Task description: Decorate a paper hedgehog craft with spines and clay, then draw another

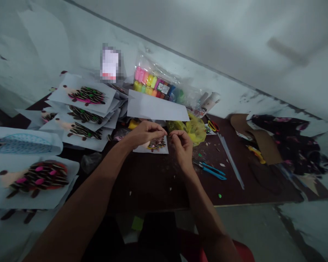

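Note:
Above a small paper card (164, 149) with a striped hedgehog figure on it, both hands are raised close together. My left hand (147, 133) has thumb and fingertips pinched at the card's upper edge. Just to its right, my right hand (182, 143) is pinched too, its fingertips almost meeting the left ones. Whatever lies between the fingertips is too small to make out. Behind my right hand rests a yellow plastic bag (196, 129). Blue-handled snips (213, 171) lie on the dark table to the right of my right wrist.
Stacked hedgehog sheets (84, 96) cover the left side, with more sheets (38, 178) nearer. A bag of coloured clay (155, 82) leans on the wall behind a white paper (157, 105). Rightward are scissors (213, 126), clear sticks (231, 160), cardboard (265, 143) and dark cloth (289, 142).

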`<state>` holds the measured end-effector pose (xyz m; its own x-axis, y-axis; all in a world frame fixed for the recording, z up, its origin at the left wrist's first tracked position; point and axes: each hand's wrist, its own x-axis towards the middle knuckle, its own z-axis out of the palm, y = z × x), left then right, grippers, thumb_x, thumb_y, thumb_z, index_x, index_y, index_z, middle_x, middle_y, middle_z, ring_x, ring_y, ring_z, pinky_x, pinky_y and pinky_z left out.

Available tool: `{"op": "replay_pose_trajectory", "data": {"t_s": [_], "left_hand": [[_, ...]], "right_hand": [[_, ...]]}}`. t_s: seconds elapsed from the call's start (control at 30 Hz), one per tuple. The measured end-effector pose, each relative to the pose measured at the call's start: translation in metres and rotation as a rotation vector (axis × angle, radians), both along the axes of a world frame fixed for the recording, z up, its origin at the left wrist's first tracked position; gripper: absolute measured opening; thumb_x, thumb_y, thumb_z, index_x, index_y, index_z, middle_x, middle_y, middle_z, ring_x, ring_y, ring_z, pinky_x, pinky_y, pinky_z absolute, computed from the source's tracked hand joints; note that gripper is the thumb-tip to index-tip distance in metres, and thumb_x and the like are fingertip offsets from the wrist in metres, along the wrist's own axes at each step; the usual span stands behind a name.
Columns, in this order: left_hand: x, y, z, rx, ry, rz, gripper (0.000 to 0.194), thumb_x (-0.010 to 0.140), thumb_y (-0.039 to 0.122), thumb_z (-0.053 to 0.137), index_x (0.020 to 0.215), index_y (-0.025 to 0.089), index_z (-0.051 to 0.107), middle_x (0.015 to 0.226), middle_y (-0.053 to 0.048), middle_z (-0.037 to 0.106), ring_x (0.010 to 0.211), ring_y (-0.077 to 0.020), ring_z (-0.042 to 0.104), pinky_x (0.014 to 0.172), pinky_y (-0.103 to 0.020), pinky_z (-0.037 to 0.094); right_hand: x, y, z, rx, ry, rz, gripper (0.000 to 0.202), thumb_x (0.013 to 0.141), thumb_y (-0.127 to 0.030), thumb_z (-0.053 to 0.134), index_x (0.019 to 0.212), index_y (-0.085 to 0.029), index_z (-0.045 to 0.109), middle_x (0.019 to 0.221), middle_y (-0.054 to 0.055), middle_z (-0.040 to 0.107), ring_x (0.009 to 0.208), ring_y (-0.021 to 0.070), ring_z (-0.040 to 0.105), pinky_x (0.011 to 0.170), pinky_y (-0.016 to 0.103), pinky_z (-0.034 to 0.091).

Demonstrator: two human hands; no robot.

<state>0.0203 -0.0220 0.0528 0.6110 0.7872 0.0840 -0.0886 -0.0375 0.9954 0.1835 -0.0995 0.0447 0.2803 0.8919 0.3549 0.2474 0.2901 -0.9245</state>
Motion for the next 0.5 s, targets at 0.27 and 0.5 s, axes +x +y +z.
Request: {"op": "replay_pose_trajectory", "data": {"t_s": [0.27, 0.5], "left_hand": [[-0.005, 0.006, 0.002, -0.050, -0.126, 0.162, 0.008, 0.072, 0.021, 0.071, 0.079, 0.017, 0.073, 0.071, 0.000, 0.068, 0.061, -0.0103, 0.055, 0.062, -0.024, 0.044], [-0.012, 0.017, -0.002, -0.146, -0.264, 0.353, 0.010, 0.069, 0.013, 0.064, 0.072, 0.016, 0.074, 0.060, 0.001, 0.064, 0.052, -0.0072, 0.047, 0.053, -0.021, 0.038]], "right_hand": [[0.002, 0.003, -0.001, -0.093, 0.198, 0.084, 0.016, 0.081, -0.034, 0.071, 0.086, -0.022, 0.061, 0.079, -0.001, 0.069, 0.059, 0.0105, 0.054, 0.062, 0.025, 0.047], [0.004, 0.004, -0.003, -0.131, 0.065, 0.147, 0.018, 0.088, -0.039, 0.059, 0.083, -0.021, 0.059, 0.072, -0.002, 0.062, 0.055, 0.0099, 0.049, 0.055, 0.024, 0.042]]}}
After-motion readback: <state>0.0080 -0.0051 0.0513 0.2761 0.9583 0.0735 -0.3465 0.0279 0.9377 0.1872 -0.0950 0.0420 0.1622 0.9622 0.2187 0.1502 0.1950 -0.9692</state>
